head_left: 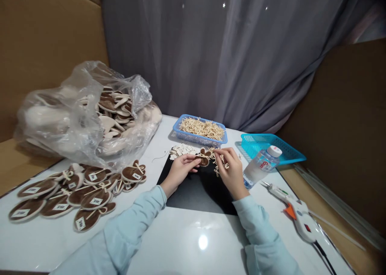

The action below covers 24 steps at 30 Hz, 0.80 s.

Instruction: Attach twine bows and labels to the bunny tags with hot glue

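My left hand (182,170) pinches a small brown bunny-shaped plush piece (204,159) with cream edging and two ears, held above a black mat (189,190). A pale strip shows across it below the ears. Close to its right side, my right hand (230,170) has thumb and forefinger drawn together; what they hold, if anything, is too small to make out. Loose cream string bows (217,171) lie beside and partly behind the right hand. A heap of small white labels (181,150) sits behind the left hand.
A blue basket (177,135) of cream bows stands at the back, with a turquoise basket (289,156) to the right. A water bottle (261,166) and a corded glue gun (297,214) are at right. Labelled bunny pieces (96,198) and a plastic bag (81,118) of more fill the left.
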Tool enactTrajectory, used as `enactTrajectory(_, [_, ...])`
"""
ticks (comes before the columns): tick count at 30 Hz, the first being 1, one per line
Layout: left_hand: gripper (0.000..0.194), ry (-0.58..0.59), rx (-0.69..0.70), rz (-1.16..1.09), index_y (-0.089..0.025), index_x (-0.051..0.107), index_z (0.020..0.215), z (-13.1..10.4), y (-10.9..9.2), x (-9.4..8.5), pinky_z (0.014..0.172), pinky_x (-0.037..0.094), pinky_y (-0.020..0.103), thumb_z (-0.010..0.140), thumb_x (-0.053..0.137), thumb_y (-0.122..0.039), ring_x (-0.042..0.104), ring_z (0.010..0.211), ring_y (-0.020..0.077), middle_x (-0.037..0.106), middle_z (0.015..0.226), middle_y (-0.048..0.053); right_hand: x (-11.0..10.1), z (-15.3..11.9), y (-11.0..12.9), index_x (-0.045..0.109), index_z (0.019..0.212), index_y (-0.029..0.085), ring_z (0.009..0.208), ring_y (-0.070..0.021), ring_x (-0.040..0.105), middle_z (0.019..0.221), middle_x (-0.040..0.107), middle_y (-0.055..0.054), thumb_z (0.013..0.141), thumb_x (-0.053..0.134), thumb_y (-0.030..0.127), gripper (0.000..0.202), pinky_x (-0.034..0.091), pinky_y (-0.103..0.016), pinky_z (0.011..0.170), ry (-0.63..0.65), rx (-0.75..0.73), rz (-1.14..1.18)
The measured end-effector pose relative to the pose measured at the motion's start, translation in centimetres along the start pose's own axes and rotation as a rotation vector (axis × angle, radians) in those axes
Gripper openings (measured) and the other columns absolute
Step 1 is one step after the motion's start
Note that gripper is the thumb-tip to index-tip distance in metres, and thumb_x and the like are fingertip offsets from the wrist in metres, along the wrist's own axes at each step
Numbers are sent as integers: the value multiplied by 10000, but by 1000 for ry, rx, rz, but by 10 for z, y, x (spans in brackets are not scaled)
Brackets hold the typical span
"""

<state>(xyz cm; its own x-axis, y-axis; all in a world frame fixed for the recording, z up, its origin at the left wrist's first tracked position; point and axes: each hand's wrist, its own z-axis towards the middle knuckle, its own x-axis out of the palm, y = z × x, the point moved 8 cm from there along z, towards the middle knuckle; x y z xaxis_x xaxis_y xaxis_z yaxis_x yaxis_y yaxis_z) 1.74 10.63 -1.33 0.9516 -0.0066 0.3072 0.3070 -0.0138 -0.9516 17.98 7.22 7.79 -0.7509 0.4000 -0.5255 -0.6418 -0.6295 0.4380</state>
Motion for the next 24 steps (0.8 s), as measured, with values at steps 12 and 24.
enactTrajectory(12, [279,-367,209,-197,-160,578,921,15,-20,-55,689,549,254,724,743,-269,696,743,134,726,891,52,54,-15,-17,639,904,196,908,-242,617,913,653,-78,886,542,165,103,474,-350,821,278,43,-101])
enactTrajectory(24, [191,-413,211,-243,-129,593,882,14,-22,-59,634,541,254,751,713,-199,691,699,141,714,855,78,94,5,-11,655,889,169,883,-233,628,893,687,-80,812,579,77,143,456,-319,796,409,45,-186])
